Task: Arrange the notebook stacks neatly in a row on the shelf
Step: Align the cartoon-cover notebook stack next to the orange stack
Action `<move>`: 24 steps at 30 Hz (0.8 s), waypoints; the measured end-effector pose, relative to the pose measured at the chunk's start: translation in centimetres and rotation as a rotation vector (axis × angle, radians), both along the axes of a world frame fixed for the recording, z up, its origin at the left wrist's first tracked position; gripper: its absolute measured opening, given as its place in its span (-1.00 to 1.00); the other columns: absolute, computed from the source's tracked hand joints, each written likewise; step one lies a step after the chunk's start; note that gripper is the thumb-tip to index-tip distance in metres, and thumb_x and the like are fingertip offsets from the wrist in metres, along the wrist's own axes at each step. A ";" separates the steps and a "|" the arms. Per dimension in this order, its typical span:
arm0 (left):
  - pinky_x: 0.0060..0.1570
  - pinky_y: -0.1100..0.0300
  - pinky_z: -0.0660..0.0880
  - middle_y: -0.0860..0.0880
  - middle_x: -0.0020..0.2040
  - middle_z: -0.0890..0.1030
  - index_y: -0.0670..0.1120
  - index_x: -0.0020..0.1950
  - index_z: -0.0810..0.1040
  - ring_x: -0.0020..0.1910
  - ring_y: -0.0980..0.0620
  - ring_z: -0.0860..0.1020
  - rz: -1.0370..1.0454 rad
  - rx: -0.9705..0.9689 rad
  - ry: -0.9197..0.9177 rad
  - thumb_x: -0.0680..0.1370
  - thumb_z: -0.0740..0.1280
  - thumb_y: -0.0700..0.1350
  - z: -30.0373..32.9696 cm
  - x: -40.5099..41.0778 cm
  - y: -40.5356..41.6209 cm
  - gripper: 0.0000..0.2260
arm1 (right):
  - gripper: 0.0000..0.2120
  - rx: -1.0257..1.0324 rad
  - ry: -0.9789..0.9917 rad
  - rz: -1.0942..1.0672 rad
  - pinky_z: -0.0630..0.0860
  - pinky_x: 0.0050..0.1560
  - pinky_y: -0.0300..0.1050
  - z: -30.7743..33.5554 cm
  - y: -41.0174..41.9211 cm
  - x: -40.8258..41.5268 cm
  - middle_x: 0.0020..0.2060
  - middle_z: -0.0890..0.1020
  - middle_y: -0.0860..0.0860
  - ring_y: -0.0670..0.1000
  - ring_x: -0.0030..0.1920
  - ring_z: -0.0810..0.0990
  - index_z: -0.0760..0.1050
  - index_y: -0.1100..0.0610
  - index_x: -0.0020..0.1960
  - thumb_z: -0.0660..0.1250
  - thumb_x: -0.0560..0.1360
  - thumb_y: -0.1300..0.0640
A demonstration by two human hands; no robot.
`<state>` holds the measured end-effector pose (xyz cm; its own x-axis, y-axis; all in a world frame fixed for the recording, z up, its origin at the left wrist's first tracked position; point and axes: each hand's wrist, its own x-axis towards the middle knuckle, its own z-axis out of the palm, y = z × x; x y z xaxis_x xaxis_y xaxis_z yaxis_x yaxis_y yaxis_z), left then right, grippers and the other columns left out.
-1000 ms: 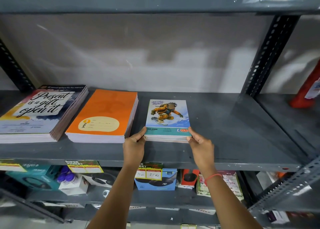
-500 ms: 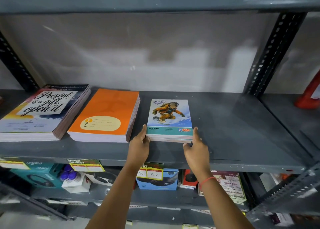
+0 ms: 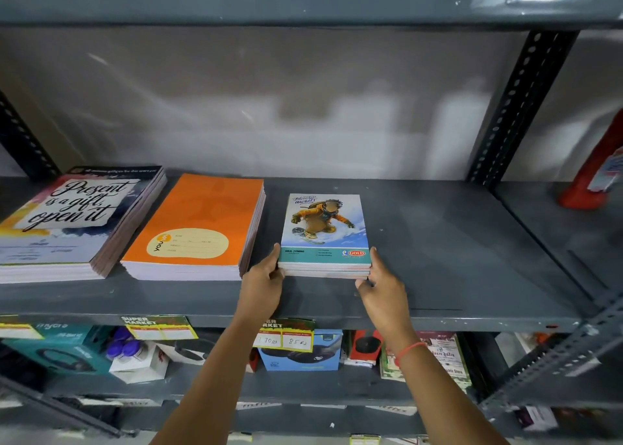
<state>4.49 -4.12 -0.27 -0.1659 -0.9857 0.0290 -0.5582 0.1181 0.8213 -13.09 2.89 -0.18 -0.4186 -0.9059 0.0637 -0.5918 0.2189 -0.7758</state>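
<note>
— Presumably some weight is to be expected from the snowboarder notebook stack [image 3: 324, 239]?

— Moderate weight is judged; soft covers could slide apart, so the near corners are best gripped. It is clamped there by the left hand [image 3: 261, 284] and right hand [image 3: 382, 289], fingers closed on its edges.

— Its place?

— Flat on the shelf [image 3: 455, 259], just beside the orange stack [image 3: 199, 229]; a teal band is shown beneath the picture.

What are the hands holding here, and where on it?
Both hands, left and right, grip the snowboarder notebook stack at its two front corners.
</note>
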 end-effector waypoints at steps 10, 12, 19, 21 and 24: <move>0.24 0.20 0.40 0.07 0.24 0.53 0.01 0.47 0.18 0.16 0.08 0.50 0.001 0.308 0.580 0.52 0.26 -0.10 0.6 -0.5 -1.5 -0.47 | -0.37 -0.278 -0.825 -0.158 0.22 0.39 -0.09 -0.2 -1.2 -1.5 0.48 0.25 0.02 -0.11 0.35 0.27 0.14 0.05 0.48 0.27 0.48 -0.01; 0.33 0.05 0.33 -0.01 0.20 0.59 0.03 0.28 0.47 0.19 0.01 0.52 0.056 0.368 0.646 0.48 0.23 0.17 1.1 -1.0 -2.5 -0.58 | -0.29 -0.237 -0.840 -0.096 0.19 0.45 -0.02 0.2 -1.9 -1.6 0.44 0.33 -0.03 -0.11 0.38 0.31 0.22 -0.03 0.45 0.18 0.37 -0.29; -0.11 0.42 0.45 0.21 0.00 0.63 0.13 0.07 0.53 -0.04 0.39 0.57 0.028 0.366 0.786 0.38 0.11 0.37 1.0 -1.9 -2.5 -0.53 | -0.31 -0.111 -0.766 0.022 0.44 0.22 -0.02 0.3 -3.5 0.4 0.11 0.63 -0.06 -0.04 0.16 0.57 0.44 -0.17 0.24 -0.02 0.28 -0.49; 0.13 0.35 0.34 0.05 0.34 0.41 0.01 0.39 0.30 0.33 0.17 0.36 0.003 0.356 0.798 0.51 0.06 0.27 1.0 -1.8 -2.6 -0.46 | -0.30 -0.112 -0.777 0.027 0.40 0.25 -0.03 0.2 -3.5 0.4 0.15 0.61 -0.06 -0.06 0.16 0.55 0.39 -0.17 0.30 -0.02 0.29 -0.48; 0.21 0.23 0.24 -0.01 0.46 0.28 -0.04 0.44 0.21 0.45 0.03 0.23 -0.002 0.359 0.809 0.49 0.02 0.30 1.2 -2.1 -2.5 -0.38 | -0.19 -0.108 -0.755 0.023 0.38 0.26 -0.04 0.0 -3.8 0.5 0.25 0.54 -0.04 -0.03 0.22 0.51 0.26 -0.16 0.40 -0.01 0.24 -0.49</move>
<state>2.37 -6.58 0.90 -0.2301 -0.9577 -0.1727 0.2100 -0.2221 0.9521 -12.64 -0.90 -0.20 -0.3647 -0.9200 -0.1433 0.1047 0.1124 -0.9881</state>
